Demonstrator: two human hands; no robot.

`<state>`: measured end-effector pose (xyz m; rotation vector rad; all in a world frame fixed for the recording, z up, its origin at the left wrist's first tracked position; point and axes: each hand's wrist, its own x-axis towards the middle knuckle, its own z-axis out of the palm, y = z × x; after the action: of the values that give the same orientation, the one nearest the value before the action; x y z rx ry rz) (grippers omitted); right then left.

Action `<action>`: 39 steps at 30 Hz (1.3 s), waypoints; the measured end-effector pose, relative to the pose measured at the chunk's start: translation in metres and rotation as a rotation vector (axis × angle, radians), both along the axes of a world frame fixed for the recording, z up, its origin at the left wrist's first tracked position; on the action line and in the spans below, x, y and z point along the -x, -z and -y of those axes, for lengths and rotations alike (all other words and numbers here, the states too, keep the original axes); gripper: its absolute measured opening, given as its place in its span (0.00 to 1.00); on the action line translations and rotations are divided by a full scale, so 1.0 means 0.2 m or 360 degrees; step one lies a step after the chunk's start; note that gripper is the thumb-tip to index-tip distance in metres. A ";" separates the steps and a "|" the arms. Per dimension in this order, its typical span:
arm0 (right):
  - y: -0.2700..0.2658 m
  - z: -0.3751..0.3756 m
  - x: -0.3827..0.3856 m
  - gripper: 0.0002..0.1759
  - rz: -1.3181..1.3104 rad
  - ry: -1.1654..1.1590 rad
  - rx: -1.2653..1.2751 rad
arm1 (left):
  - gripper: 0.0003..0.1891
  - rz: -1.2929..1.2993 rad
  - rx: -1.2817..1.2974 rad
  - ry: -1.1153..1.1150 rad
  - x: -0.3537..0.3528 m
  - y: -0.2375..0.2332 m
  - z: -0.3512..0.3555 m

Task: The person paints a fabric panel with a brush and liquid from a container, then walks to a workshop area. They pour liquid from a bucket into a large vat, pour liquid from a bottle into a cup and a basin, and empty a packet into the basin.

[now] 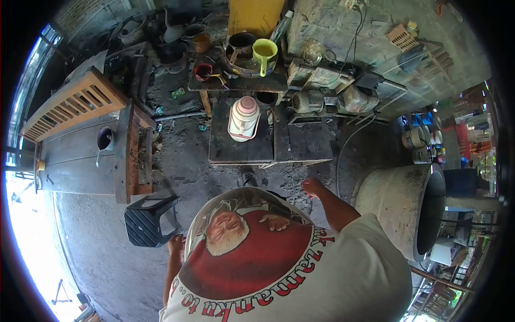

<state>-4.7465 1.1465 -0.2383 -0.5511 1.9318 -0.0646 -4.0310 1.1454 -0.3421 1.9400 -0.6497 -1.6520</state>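
Note:
My right hand (311, 188) hangs in the air ahead of my body, its fingers loosely bent and apart, with nothing in it. Low beside my shirt, my left hand (176, 244) is nearest to a black plastic stool (144, 222); its fingers are partly seen and look loose and empty. In front of me, a white thermos flask (244, 121) with a pink lid stands on a low dark wooden table (225, 153).
Behind the table, a bench (249, 83) carries a yellow-green dipper (264, 52) and pots. A motor (308, 101) stands at the right. A large concrete cylinder (389, 201) lies to my right. At the left, a wooden bench (80, 166) holds a dark dipper (105, 138).

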 end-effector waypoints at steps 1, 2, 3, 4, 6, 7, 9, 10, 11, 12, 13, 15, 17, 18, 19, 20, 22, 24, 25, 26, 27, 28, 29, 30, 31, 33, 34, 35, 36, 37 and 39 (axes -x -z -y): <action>0.00 0.00 -0.01 0.15 0.0014 -0.0007 0.0022 | 0.10 -0.0088 0.0070 -0.0020 0.00 0.05 -0.04; -0.01 0.00 -0.02 0.15 0.0017 -0.0004 0.0013 | 0.13 0.0720 0.0104 0.0616 -0.02 0.00 -0.06; -0.02 0.01 -0.02 0.15 0.0039 -0.0011 0.0005 | 0.13 0.0722 0.0096 0.0616 0.00 -0.05 -0.07; 0.00 0.02 -0.02 0.15 0.0062 -0.0022 -0.0002 | 0.15 0.0721 0.0127 0.0722 -0.01 -0.06 -0.11; 0.04 0.05 0.00 0.15 0.0056 -0.0081 -0.0022 | 0.19 0.0925 0.0272 0.1063 -0.02 -0.07 -0.16; 0.05 0.06 0.02 0.15 0.0044 -0.0133 -0.0038 | 0.19 0.0930 0.0260 0.1053 -0.01 -0.09 -0.19; 0.08 0.09 0.05 0.15 0.0053 -0.0160 -0.0042 | 0.19 0.0777 0.0003 0.0695 -0.01 -0.13 -0.24; 0.09 0.11 0.06 0.15 0.0053 -0.0173 -0.0040 | 0.19 0.0782 -0.0001 0.0683 -0.01 -0.13 -0.26; 0.10 0.12 0.08 0.15 0.0057 -0.0186 -0.0038 | 0.19 0.0818 -0.0050 0.0633 0.00 -0.13 -0.28; 0.11 0.14 0.09 0.14 0.0041 -0.0207 -0.0018 | 0.19 0.0854 -0.0097 0.0583 0.00 -0.12 -0.29; 0.12 0.16 0.10 0.13 0.0025 -0.0229 0.0003 | 0.19 0.0858 -0.0096 0.0571 0.02 -0.13 -0.30; 0.17 0.21 0.13 0.12 0.0052 -0.0216 0.0027 | 0.19 0.0860 -0.0052 0.0487 0.04 -0.10 -0.33; 0.18 0.26 0.15 0.12 0.0074 -0.0186 0.0049 | 0.18 0.0706 0.0014 0.0449 0.09 -0.08 -0.33; 0.16 0.31 0.13 0.12 0.0031 -0.0242 0.0068 | 0.18 0.0757 0.0061 0.0467 0.12 -0.08 -0.32; 0.16 0.33 0.14 0.13 -0.0013 -0.0298 0.0083 | 0.18 0.0806 0.0105 0.0485 0.13 -0.06 -0.32; 0.15 0.34 0.17 0.13 -0.0012 -0.0313 0.0075 | 0.20 0.0878 0.0052 0.0639 0.12 -0.04 -0.33; 0.18 0.39 0.19 0.14 0.0258 -0.0235 0.0218 | 0.20 0.0926 0.0202 0.0912 0.15 -0.02 -0.35; 0.13 0.46 0.14 0.15 0.0191 -0.0327 0.0176 | 0.20 0.0570 -0.0142 0.0521 0.25 -0.10 -0.35; 0.13 0.50 0.12 0.16 0.0163 -0.0279 0.0188 | 0.22 0.0649 0.0339 0.0914 0.29 -0.23 -0.33; 0.13 0.51 0.10 0.16 0.0119 -0.0206 0.0200 | 0.23 0.0349 0.0104 0.0611 0.42 -0.45 -0.22; 0.13 0.52 0.08 0.16 0.0136 -0.0265 0.0195 | 0.24 0.0103 -0.0119 0.0263 0.59 -0.74 -0.08; 0.11 0.53 0.08 0.16 0.0134 -0.0330 0.0167 | 0.25 0.0093 -0.0073 0.0326 0.68 -0.89 0.01; 0.10 0.53 0.08 0.16 0.0125 -0.0377 0.0139 | 0.26 0.0078 -0.0027 0.0407 0.73 -0.96 0.08; 0.09 0.54 0.10 0.16 0.0126 -0.0390 0.0141 | 0.26 0.0079 -0.0025 0.0394 0.77 -0.92 0.10; 0.09 0.56 0.10 0.15 0.0107 -0.0414 0.0088 | 0.27 -0.0153 0.0081 0.0401 0.79 -0.85 0.12; 0.07 0.59 0.07 0.14 0.0098 -0.0461 0.0043 | 0.28 -0.0372 0.0196 0.0384 0.84 -0.85 0.17; 0.04 0.60 0.06 0.14 0.0057 -0.0453 0.0079 | 0.29 -0.0460 -0.0002 0.0205 0.90 -0.94 0.22; 0.02 0.62 0.05 0.13 0.0017 -0.0444 0.0116 | 0.30 -0.0550 -0.0197 0.0025 0.93 -0.99 0.27; 0.01 0.63 0.03 0.13 0.0020 -0.0462 0.0126 | 0.30 -0.0547 -0.0184 0.0009 0.94 -0.98 0.30; -0.01 0.64 0.02 0.12 0.0015 -0.0449 0.0157 | 0.31 -0.0839 -0.0253 0.0017 0.93 -0.97 0.33; -0.04 0.66 -0.02 0.12 0.0010 -0.0447 0.0204 | 0.32 -0.1133 -0.0297 0.0021 0.94 -0.97 0.37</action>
<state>-4.7422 1.0152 -0.2309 -0.9018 1.8356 -0.0101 -4.2186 1.0710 -0.1476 1.2960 -0.2289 -2.2835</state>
